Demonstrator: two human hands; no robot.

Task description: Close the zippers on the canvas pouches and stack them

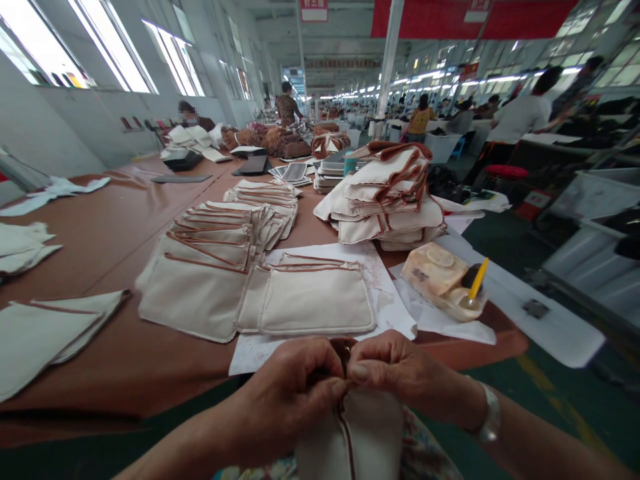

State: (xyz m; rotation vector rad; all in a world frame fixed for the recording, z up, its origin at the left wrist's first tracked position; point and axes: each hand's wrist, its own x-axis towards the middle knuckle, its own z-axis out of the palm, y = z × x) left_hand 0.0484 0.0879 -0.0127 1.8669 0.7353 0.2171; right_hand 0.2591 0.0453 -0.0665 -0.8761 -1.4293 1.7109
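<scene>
My left hand (290,393) and my right hand (400,377) meet at the table's near edge, fingers pinched together on the top of a cream fabric pouch (365,437) with brown trim that hangs down toward my lap. Both hands are closed on it, thumbs touching at its brown edge. Just beyond my hands a flat cream pouch (315,303) lies on a white paper sheet (380,280). A fanned row of similar pouches (215,243) stretches away to the left of it.
A glue container with a yellow-handled brush (447,280) sits at right. A tall stack of pouches (390,200) stands behind it. More fabric pieces (35,333) lie at left on the brown table (115,227). Other people work at the far end and at right.
</scene>
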